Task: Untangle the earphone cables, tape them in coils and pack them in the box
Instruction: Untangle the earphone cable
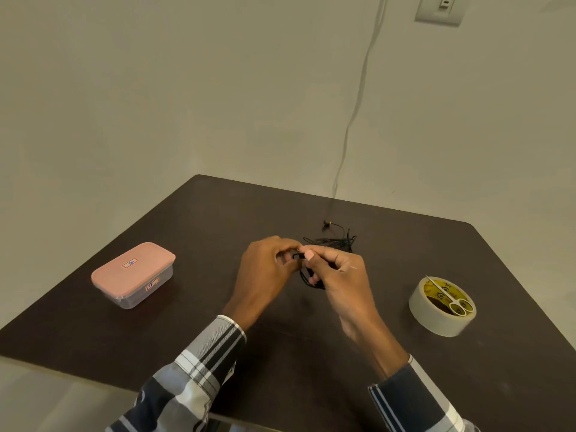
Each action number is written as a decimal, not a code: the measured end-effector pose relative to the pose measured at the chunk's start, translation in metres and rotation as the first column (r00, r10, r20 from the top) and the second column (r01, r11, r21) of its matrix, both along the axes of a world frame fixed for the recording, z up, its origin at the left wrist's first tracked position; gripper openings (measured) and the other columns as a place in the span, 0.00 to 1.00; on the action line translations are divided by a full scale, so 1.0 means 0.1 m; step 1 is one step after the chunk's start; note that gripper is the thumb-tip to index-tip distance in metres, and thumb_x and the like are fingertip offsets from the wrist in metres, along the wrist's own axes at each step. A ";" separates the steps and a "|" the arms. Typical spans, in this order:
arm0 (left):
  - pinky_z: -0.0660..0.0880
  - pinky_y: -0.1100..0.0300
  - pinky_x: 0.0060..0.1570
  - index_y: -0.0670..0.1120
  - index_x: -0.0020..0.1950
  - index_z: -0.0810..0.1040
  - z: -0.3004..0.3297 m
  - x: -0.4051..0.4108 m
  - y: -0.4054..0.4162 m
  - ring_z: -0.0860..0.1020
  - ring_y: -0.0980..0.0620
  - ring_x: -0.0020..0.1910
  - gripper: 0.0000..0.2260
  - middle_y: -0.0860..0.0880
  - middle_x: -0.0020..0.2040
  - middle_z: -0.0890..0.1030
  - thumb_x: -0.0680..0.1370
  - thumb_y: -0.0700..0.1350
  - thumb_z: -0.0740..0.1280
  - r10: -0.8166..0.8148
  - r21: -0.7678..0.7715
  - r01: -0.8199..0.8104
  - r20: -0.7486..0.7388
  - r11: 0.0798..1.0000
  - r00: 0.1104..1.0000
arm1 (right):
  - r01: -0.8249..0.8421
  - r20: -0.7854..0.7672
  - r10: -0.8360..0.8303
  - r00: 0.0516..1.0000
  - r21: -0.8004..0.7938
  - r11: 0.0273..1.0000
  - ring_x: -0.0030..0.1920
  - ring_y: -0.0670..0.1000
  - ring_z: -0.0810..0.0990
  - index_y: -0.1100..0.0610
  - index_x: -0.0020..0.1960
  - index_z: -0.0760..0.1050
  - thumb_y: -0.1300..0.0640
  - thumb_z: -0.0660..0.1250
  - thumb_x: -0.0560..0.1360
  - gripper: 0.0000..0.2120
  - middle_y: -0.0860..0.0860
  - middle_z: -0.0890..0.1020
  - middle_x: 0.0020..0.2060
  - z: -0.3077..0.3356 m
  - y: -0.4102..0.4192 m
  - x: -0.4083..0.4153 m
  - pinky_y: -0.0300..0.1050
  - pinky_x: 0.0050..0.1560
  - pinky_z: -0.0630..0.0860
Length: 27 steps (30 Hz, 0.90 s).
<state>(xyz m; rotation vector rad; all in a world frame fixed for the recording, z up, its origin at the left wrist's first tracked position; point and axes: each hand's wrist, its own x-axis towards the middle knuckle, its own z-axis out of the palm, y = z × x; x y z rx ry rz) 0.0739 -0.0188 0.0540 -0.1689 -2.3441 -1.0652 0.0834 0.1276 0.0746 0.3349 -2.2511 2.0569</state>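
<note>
Cable [311, 280] was pinched by both hands, left [268, 269] and right [339, 275]; a hard tug risked tightening the tangle [336, 241].

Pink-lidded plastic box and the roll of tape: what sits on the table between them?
In the head view, both hands, left hand and right hand, pinching the black earphone cable, lie between the pink-lidded clear plastic box and the off-white tape roll.

Left hand [268, 266] and right hand [338, 275] meet, fingers [308, 254] curled, pinching.
</note>
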 end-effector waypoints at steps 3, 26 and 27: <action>0.79 0.57 0.37 0.50 0.48 0.86 0.00 -0.01 -0.04 0.80 0.57 0.34 0.06 0.52 0.37 0.84 0.72 0.41 0.75 -0.129 0.144 0.112 0.117 0.983 0.985 | 0.050 -0.132 -0.030 0.991 0.150 0.987 0.39 0.40 0.79 0.54 0.54 0.86 0.58 0.68 0.80 0.08 0.44 0.84 0.40 -0.08 -0.01 -0.03 0.39 0.44 0.76; 0.77 0.59 0.42 0.45 0.44 0.86 -0.17 -0.18 -0.48 0.81 0.56 0.36 0.09 0.47 0.39 0.86 0.72 0.33 0.71 -0.313 0.050 0.360 0.615 0.932 0.724 | 0.148 -0.407 0.187 0.894 0.663 0.734 0.49 0.52 0.82 0.51 0.52 0.85 0.46 0.67 0.77 0.12 0.49 0.86 0.47 -0.40 -0.28 0.25 0.48 0.47 0.77; 0.76 0.59 0.41 0.47 0.44 0.86 -0.17 -0.18 -0.47 0.81 0.57 0.35 0.07 0.50 0.38 0.85 0.72 0.36 0.72 -0.291 -0.018 0.372 0.589 0.928 0.754 | 0.166 -0.398 0.133 0.908 0.630 0.758 0.49 0.51 0.83 0.51 0.52 0.85 0.48 0.69 0.76 0.10 0.49 0.86 0.47 -0.36 -0.20 0.15 0.47 0.48 0.77</action>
